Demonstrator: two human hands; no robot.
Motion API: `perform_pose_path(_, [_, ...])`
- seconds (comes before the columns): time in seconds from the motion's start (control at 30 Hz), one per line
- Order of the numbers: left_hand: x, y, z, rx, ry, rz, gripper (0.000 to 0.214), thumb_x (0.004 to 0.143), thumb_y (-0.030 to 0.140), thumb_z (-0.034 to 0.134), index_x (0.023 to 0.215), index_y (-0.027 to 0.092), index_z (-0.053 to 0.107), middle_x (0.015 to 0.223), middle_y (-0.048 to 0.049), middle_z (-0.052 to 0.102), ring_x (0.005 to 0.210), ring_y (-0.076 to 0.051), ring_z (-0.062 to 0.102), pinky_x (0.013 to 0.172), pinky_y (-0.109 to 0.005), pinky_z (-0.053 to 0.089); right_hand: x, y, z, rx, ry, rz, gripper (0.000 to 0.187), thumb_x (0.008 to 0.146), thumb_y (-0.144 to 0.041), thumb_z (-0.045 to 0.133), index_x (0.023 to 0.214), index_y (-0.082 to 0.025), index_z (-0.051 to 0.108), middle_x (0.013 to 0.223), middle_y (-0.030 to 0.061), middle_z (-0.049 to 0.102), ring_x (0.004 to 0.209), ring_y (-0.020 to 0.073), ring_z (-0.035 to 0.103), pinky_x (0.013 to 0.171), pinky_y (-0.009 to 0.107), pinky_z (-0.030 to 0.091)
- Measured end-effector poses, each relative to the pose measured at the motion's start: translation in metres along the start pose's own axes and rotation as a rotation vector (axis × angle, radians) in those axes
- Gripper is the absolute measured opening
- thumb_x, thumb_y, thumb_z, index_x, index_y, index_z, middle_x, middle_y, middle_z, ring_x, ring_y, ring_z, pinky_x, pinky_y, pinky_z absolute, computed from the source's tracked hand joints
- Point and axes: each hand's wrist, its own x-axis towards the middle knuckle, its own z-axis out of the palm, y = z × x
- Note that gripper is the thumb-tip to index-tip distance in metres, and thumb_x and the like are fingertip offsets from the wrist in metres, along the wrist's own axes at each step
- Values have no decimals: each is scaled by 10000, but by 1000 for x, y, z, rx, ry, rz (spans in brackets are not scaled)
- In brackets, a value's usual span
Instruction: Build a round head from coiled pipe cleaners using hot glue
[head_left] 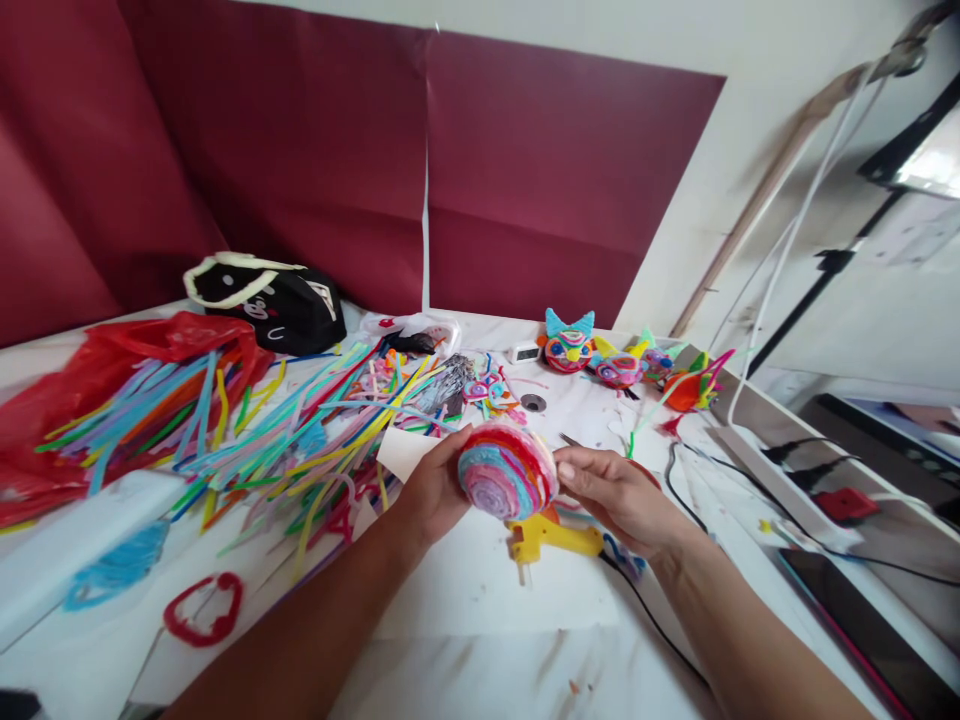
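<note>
My left hand (441,485) is closed around the left side of a rounded ball (499,475) wound with pink, red, blue and purple pipe cleaners in spiral bands. At the ball's right edge, the thumb and fingers of my right hand (611,490) are pinched together against it. A dark pointed metal tip (571,439) shows just above those fingers, and a red-orange curve shows behind the hand; whether I hold this tool or it lies beyond, I cannot tell. Below the ball, a yellow hot glue gun (555,538) rests on a white sheet (487,600).
Loose pipe cleaners (300,430) spread across the left, some on a red plastic bag (45,430). Finished-looking animal figures (568,345) stand at the back right. A black pouch (277,305), power strip (795,490), phone (862,630) and cables surround the work area.
</note>
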Motion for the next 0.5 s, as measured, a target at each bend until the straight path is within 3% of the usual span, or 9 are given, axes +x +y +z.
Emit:
perform_pose_path(0.27, [-2, 2, 2, 57, -24, 24, 203, 789, 344, 684, 850, 151, 680, 778, -26, 707, 709, -152, 647, 704, -269, 515, -1, 1, 12, -18, 77, -40, 274, 717, -442, 786, 749, -185, 698, 691, 5, 625, 647, 129, 541, 640, 259, 408])
perform_pose_path(0.5, [-5, -2, 3, 345, -18, 383, 555, 751, 424, 728, 1241, 236, 548, 1196, -66, 642, 1065, -206, 609, 878, -308, 475, 9, -1, 27, -219, 257, -218, 277, 760, -472, 727, 762, -195, 710, 711, 12, 608, 697, 157, 504, 633, 272, 395])
